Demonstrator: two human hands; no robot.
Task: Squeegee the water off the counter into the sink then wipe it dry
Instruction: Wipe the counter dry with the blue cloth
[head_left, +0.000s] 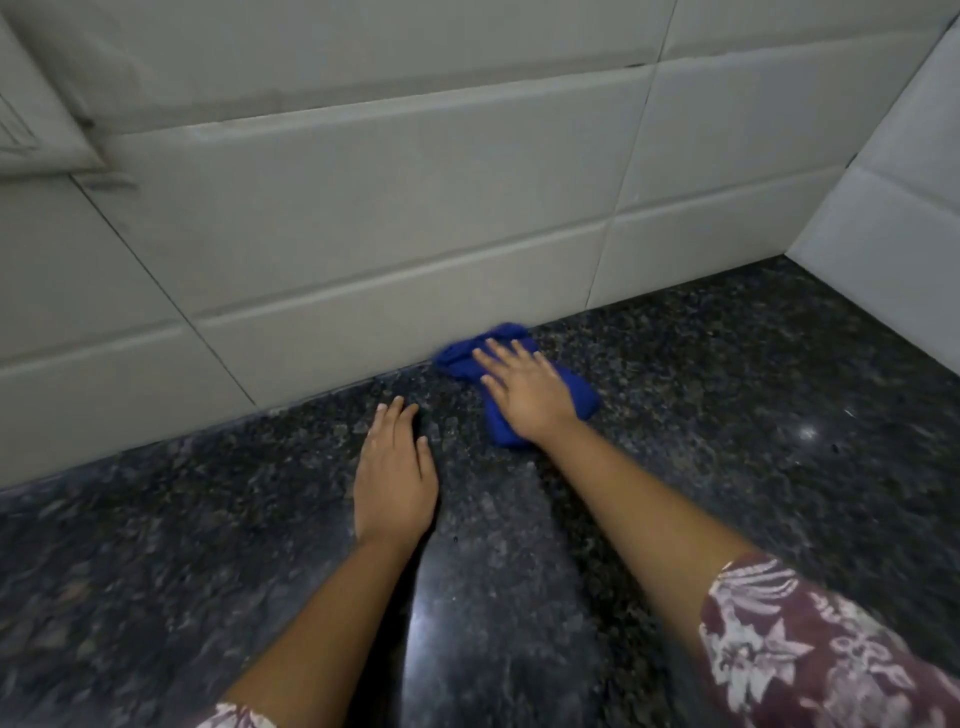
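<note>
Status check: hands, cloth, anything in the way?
Right hand flat on blue cloth by the wall. Left hand flat on counter, empty. Nothing in the way.

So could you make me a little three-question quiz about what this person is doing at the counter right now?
1. True or false: the right hand presses flat on a blue cloth.
2. Where does the cloth lie? A) in a sink B) on the dark counter by the tiled wall C) hanging on the wall
3. What does the left hand hold?

Key: 1 true. 2 B. 3 Nothing; it rests flat on the counter, beside the cloth.
</note>
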